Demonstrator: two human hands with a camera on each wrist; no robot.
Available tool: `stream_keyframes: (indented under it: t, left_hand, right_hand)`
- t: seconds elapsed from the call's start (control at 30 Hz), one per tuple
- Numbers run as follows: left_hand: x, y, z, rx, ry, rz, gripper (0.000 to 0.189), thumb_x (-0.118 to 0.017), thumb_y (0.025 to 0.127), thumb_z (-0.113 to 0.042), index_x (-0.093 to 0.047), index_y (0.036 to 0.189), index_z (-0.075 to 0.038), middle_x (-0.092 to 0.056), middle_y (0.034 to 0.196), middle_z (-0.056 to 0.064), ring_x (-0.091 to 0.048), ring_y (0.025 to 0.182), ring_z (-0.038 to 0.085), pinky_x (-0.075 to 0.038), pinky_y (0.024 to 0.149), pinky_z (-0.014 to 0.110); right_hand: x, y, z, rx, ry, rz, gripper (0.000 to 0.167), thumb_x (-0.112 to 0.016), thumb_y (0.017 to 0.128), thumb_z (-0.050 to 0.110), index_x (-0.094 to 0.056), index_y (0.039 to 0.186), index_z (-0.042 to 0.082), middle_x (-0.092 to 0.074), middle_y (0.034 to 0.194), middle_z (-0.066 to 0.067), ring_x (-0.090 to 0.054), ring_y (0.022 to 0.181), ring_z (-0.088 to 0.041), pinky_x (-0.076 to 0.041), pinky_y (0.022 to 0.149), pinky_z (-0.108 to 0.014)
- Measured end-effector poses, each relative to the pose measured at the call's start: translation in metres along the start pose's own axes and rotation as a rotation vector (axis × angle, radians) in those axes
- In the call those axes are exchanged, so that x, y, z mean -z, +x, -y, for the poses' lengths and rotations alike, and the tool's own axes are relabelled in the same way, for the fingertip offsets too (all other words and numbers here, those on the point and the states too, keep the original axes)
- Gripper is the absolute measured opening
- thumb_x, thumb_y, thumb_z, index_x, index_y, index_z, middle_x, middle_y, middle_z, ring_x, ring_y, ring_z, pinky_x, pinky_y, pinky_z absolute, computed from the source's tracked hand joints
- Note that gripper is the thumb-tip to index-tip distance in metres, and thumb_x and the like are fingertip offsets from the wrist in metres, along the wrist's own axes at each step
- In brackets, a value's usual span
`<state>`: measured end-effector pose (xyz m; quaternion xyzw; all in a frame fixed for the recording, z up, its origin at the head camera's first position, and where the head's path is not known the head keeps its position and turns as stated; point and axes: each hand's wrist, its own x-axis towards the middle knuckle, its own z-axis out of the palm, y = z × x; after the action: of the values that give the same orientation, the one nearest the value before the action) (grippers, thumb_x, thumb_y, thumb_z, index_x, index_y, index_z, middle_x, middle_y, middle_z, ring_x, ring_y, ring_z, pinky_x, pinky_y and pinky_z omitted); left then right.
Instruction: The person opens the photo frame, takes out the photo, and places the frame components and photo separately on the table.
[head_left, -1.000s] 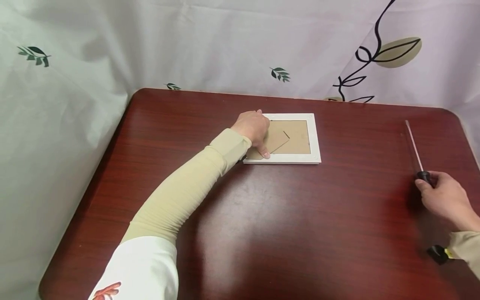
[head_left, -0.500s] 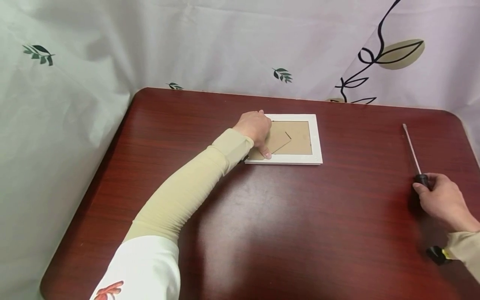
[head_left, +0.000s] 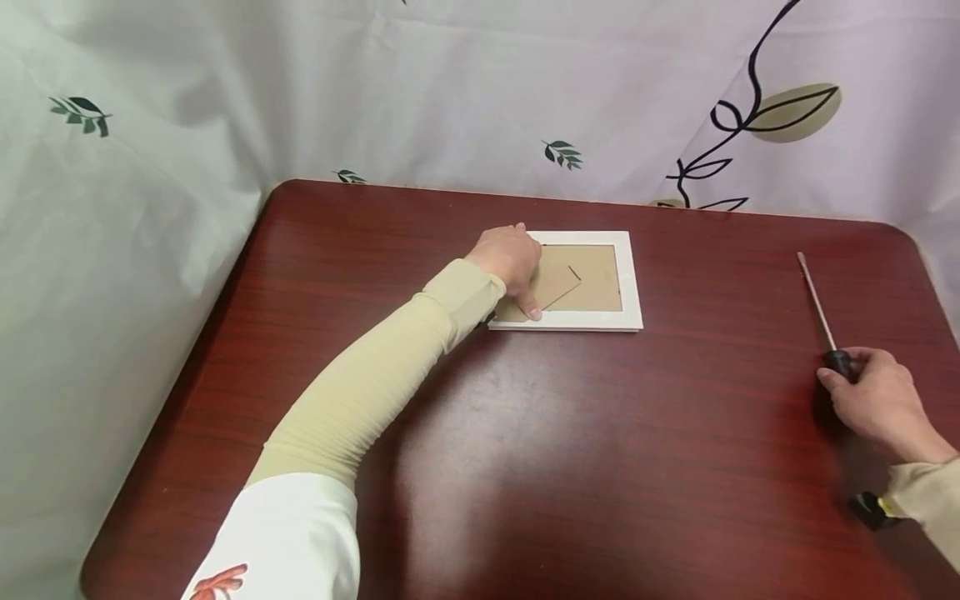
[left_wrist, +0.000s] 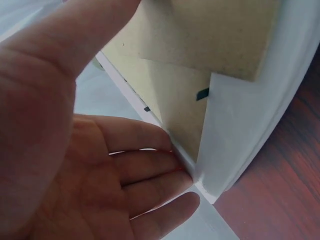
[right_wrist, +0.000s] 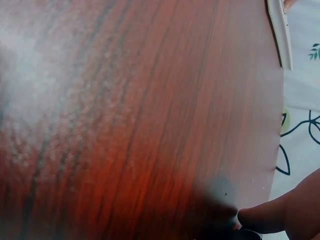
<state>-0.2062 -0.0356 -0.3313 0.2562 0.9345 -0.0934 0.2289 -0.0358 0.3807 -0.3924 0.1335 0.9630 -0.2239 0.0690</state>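
Note:
A white picture frame (head_left: 632, 279) lies on the table with its brown backing board up. The left hand (head_left: 508, 260) holds its left end. In the left wrist view the fingertips of that hand (left_wrist: 130, 165) touch the frame's edge, while the thumb reaches over the backing; the thumb's tip is out of that view. At the right, the right hand (head_left: 881, 396) grips a screwdriver (head_left: 819, 308) by its black handle, the metal shaft pointing toward the table's far edge. Only part of the right hand (right_wrist: 272, 215) and a bit of the dark handle show in the right wrist view.
The dark red wooden table (head_left: 525, 467) has rounded corners. Behind it and along the left hangs a pale curtain (head_left: 450, 92) with leaf prints. A black strap piece (head_left: 873, 510) sits at the right wrist.
The right hand has drifted slightly left with the screwdriver, and the shaft's tip has come a little left and nearer. The left hand and picture frame stay in place.

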Motion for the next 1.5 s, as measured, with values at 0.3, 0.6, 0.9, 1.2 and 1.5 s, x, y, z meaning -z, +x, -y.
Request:
stream_keyframes:
  t: [0.3,0.6,0.9,1.2,1.5]
  left_hand:
    - [0.003,-0.001,-0.003,-0.039,-0.001,0.08,0.085,-0.078,0.076,-0.064,-0.062,0.131,-0.001,-0.033,0.157,0.028,-0.022,0.149,0.043,-0.031,0.116,0.053]
    - [0.008,0.002,-0.001,-0.071,-0.045,0.158,0.135,-0.073,0.077,-0.069,0.006,0.157,0.006,-0.003,0.163,0.032,-0.007,0.152,0.042,-0.014,0.123,0.045]
    - [0.027,0.003,0.019,-0.178,-0.032,0.157,0.127,-0.081,0.078,-0.057,-0.001,0.161,-0.005,0.003,0.166,0.024,-0.014,0.153,0.034,-0.022,0.121,0.039]
    - [0.043,0.019,0.046,-0.363,0.213,0.148,0.112,-0.088,0.077,-0.036,-0.02,0.161,-0.01,-0.013,0.168,0.004,-0.023,0.151,0.03,-0.025,0.12,0.04]
    - [0.027,0.033,0.044,-0.416,0.266,0.134,0.101,-0.09,0.075,-0.032,-0.035,0.157,-0.011,-0.05,0.149,0.01,-0.05,0.128,0.032,-0.039,0.11,0.041]
  right_hand:
    - [0.001,-0.001,0.006,-0.054,0.011,-0.013,0.058,-0.057,0.098,0.023,-0.039,0.129,-0.022,-0.045,0.117,-0.048,-0.041,0.103,-0.065,-0.037,0.074,-0.056]
    - [-0.015,-0.008,0.063,0.081,0.137,-0.225,0.064,-0.063,0.088,0.01,-0.036,0.141,-0.013,-0.02,0.143,-0.044,-0.015,0.127,-0.063,-0.014,0.095,-0.076]
    - [-0.051,-0.028,0.136,0.437,0.176,0.041,0.073,-0.07,0.091,0.011,-0.03,0.148,-0.01,-0.015,0.154,-0.04,-0.009,0.141,-0.061,-0.014,0.108,-0.075]
    - [-0.066,-0.04,0.193,0.49,0.075,0.315,0.086,-0.061,0.099,0.029,-0.01,0.158,-0.007,0.012,0.161,-0.033,0.009,0.149,-0.05,-0.004,0.118,-0.064]
    - [-0.082,-0.03,0.198,0.549,-0.071,0.254,0.078,-0.059,0.1,0.023,-0.017,0.15,-0.02,0.002,0.158,-0.041,-0.002,0.147,-0.056,-0.009,0.12,-0.059]
